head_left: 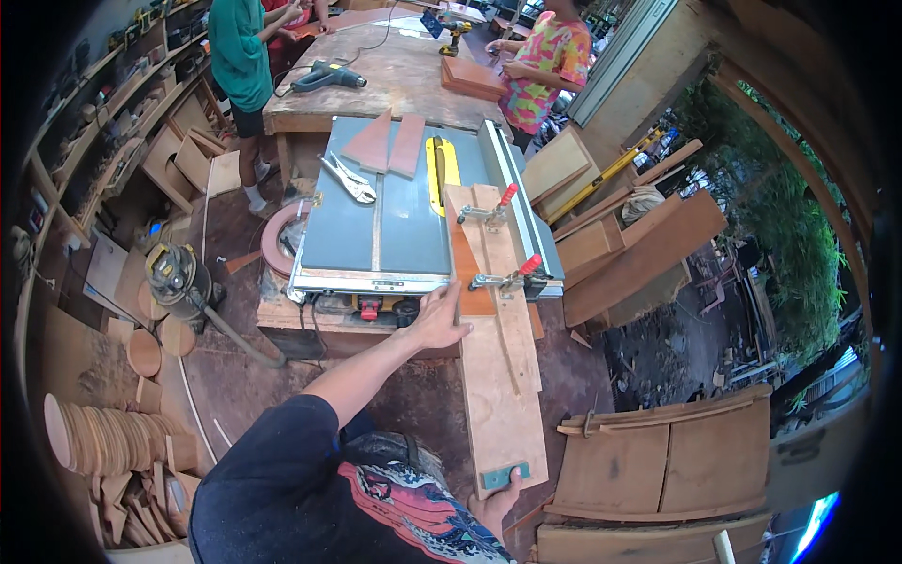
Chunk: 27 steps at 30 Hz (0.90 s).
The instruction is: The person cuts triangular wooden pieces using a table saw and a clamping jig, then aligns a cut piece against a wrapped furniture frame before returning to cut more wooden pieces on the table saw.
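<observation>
My left hand [434, 318] rests against the left edge of a long plywood jig [495, 395], fingers extended and apart. My right hand [498, 505] grips the jig's near end by a small green block [501, 476]. An orange-brown wood piece [474, 299] lies on the jig under two red-handled toggle clamps [505, 275]. The jig's far end is on the grey table saw [352, 242], beside the yellow blade insert [442, 150]. Locking pliers [352, 183] and two flat reddish wood offcuts [405, 144] lie on the saw top. The right fingers are partly hidden.
A workbench [376, 89] beyond holds a heat gun [329, 77]. People in teal [235, 52] and patterned [550, 66] shirts stand beside it. A shop vacuum [174, 277] and wood discs [108, 432] are left; leaning boards [639, 254] and panels [705, 451] are right.
</observation>
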### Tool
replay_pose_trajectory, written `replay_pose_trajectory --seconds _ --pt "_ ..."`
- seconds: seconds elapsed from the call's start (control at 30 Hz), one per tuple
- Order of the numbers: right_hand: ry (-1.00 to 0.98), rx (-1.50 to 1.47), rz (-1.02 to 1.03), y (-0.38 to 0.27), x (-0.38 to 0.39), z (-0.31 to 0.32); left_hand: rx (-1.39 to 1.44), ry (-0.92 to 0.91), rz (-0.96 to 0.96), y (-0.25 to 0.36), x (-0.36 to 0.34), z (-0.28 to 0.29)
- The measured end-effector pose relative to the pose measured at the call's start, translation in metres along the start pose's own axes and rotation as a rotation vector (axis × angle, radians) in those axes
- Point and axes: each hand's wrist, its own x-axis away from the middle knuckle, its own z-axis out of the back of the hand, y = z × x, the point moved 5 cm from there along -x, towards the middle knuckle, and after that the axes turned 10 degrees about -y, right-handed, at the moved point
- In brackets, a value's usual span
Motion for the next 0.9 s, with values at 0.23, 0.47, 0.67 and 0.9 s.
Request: replay_pose_trajectory --seconds 0.23,0.47,0.67,0.9 --pt "0.036 -0.006 -0.025 0.007 -0.009 -0.001 -0.052 -0.025 0.021 -0.005 -0.010 0.003" --pt "0.011 -0.005 -0.024 0.008 -0.013 -0.015 -0.085 -0.055 0.020 -0.006 -0.019 0.007" --pt "0.040 0.005 -0.031 0.010 -0.019 -0.016 -0.112 -0.072 0.045 -0.007 -0.025 0.011" --pt "0.047 -0.018 -0.076 0.013 -0.023 -0.026 -0.128 -0.072 0.048 -0.007 -0.031 0.017"
